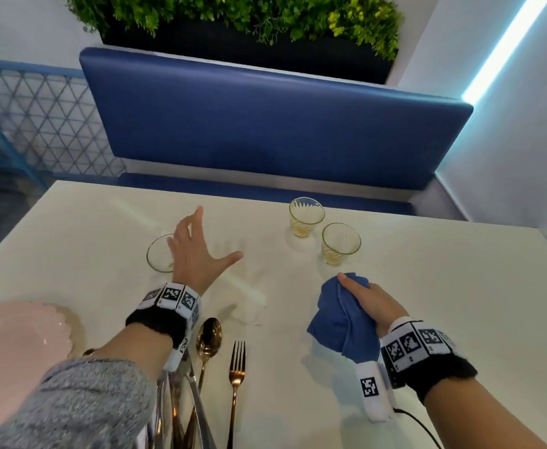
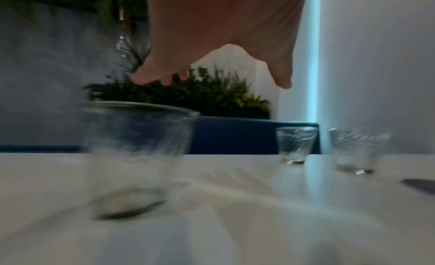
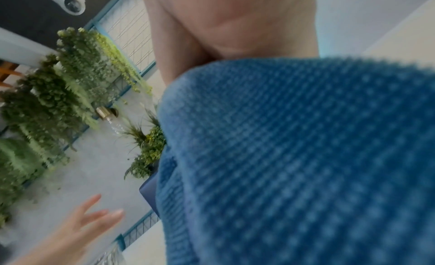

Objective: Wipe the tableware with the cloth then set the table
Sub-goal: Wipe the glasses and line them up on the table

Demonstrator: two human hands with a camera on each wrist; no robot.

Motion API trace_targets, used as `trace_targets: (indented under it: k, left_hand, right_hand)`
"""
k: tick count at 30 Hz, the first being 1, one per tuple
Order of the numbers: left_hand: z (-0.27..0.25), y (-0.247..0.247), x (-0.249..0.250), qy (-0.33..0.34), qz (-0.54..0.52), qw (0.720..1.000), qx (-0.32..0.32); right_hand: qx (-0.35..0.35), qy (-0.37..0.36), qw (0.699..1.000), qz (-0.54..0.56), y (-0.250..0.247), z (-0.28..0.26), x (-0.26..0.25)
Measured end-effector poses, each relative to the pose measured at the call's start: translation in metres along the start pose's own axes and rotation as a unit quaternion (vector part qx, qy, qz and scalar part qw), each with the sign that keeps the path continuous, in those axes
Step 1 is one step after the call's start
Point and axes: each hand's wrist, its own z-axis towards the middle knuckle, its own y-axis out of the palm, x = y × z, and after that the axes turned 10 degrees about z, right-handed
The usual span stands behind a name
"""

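Note:
My left hand hovers open, fingers spread, above a clear glass that stands on the white table; the glass looks blurred and large below the hand in the left wrist view. My right hand grips a bunched blue cloth just above the table, and the cloth fills the right wrist view. Two more glasses stand at the far right middle. A gold spoon and fork lie near me.
A pink scalloped plate sits at the near left edge. More cutlery lies under my left forearm. A blue bench runs along the far side, with a planter above and a wall at the right.

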Motion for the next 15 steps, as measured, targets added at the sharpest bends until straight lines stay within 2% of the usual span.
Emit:
trace_targets:
  k: [3,6,8,12,15]
  left_hand:
    - [-0.007,0.041,0.058,0.060,-0.126,0.988,-0.061]
    - [-0.016,0.091,0.106,0.039,-0.167,0.972,-0.163]
    - [-0.019,0.119,0.130,0.014,-0.181,0.964,-0.194]
    - [-0.015,0.151,0.166,-0.022,-0.204,0.961,-0.184]
    - [-0.009,0.166,0.184,-0.029,-0.218,0.966,-0.137]
  right_hand:
    - [-0.008,0.014,0.997,0.075,-0.021,0.001,0.005]
    - [-0.015,0.017,0.991,0.133,-0.045,-0.004,0.009]
    - [-0.010,0.014,0.989,0.150,-0.061,-0.007,0.014]
    - [0.001,0.009,0.986,0.164,-0.092,-0.012,0.027]
    - [0.005,0.010,0.983,0.184,-0.109,-0.016,0.038]
